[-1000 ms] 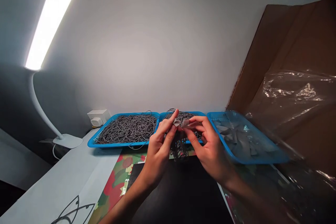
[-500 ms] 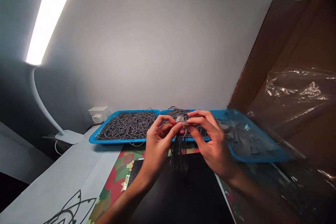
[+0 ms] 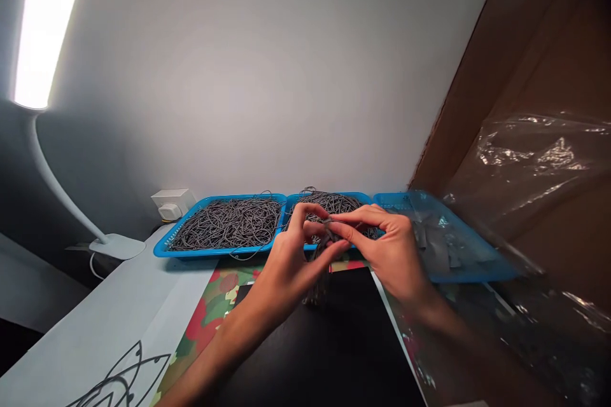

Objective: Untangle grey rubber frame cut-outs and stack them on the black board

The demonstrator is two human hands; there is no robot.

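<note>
Pinching dark cords [image 3: 321, 261], the left hand [image 3: 291, 261] nearly closes, its fingertips beside the right hand [image 3: 394, 248].

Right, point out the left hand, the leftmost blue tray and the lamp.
Left hand [image 3: 287, 261]: head view, middle of the hand.
Leftmost blue tray [image 3: 205, 253]: head view, on its front rim.
Lamp [image 3: 117, 246]: head view, on its white base.

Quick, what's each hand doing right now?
Left hand: closed on a dangling bundle of thin dark-grey cords.
Right hand: fingertips pinched at the bundle's top; exact grip cannot be told.
</note>
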